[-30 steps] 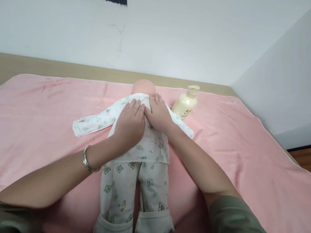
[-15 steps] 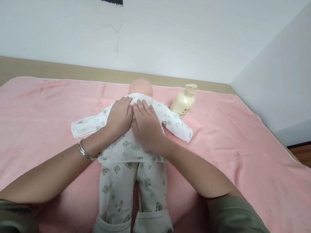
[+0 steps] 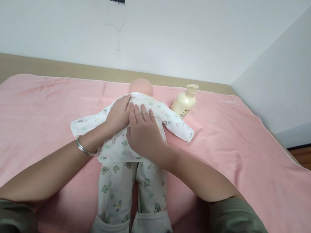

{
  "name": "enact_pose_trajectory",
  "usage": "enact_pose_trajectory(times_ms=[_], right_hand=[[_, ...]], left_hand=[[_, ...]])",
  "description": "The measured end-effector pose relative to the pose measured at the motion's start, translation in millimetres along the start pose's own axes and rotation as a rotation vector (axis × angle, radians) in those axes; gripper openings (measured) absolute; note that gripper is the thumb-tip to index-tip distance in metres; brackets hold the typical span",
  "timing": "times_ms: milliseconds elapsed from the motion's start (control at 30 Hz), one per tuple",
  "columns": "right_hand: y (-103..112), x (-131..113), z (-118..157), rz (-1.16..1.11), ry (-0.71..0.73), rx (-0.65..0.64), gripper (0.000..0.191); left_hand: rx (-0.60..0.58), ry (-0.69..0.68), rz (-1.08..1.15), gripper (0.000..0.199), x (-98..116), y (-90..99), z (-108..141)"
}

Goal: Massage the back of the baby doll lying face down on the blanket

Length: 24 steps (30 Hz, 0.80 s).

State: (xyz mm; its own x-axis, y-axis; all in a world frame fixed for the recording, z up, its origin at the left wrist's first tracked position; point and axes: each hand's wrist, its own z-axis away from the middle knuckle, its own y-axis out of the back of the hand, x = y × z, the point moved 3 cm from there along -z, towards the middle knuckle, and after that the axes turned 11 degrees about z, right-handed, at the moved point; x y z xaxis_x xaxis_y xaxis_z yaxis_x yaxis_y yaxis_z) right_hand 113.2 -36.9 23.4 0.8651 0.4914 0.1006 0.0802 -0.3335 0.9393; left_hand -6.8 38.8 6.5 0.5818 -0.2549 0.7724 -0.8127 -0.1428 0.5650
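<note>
A baby doll (image 3: 142, 87) in a white printed top (image 3: 125, 146) and matching trousers (image 3: 118, 191) lies face down, its head at the far end and its sleeves spread to both sides. My left hand (image 3: 118, 112) rests on the left part of the doll's upper back, and a silver bangle circles that wrist. Just beside it, my right hand (image 3: 143, 132) lies across the middle of the back with fingers stretched out. Neither hand grips anything. The doll's face is hidden.
A cream pump bottle (image 3: 184, 103) stands just beyond the doll's right sleeve. Under everything spreads a pink blanket (image 3: 240, 142) over a wooden surface (image 3: 50, 67). A white wall (image 3: 182, 33) rises behind, with another wall at the right.
My right hand has slid slightly down the doll's back, towards me. My left hand stays in nearly the same place. The doll and bottle have not visibly moved.
</note>
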Motion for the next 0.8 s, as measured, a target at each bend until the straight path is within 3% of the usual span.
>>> enact_pose_trajectory(times_ms=[133,333,800], right_hand=[[0.3,7.1,-7.1,-0.085,0.073,-0.053,0.058],[-17.1,54.2,-37.8,-0.188,-0.111,-0.088,0.057],[-19.2,53.3,-35.8,-0.185,-0.138,-0.032,0.056]], left_hand=[[0.029,-0.017,0.046,0.054,-7.1,-0.8,0.1],[0.091,-0.068,0.017,0.052,-4.1,-6.2,2.7],[0.077,-0.06,0.021,0.052,-4.1,-5.9,2.7]])
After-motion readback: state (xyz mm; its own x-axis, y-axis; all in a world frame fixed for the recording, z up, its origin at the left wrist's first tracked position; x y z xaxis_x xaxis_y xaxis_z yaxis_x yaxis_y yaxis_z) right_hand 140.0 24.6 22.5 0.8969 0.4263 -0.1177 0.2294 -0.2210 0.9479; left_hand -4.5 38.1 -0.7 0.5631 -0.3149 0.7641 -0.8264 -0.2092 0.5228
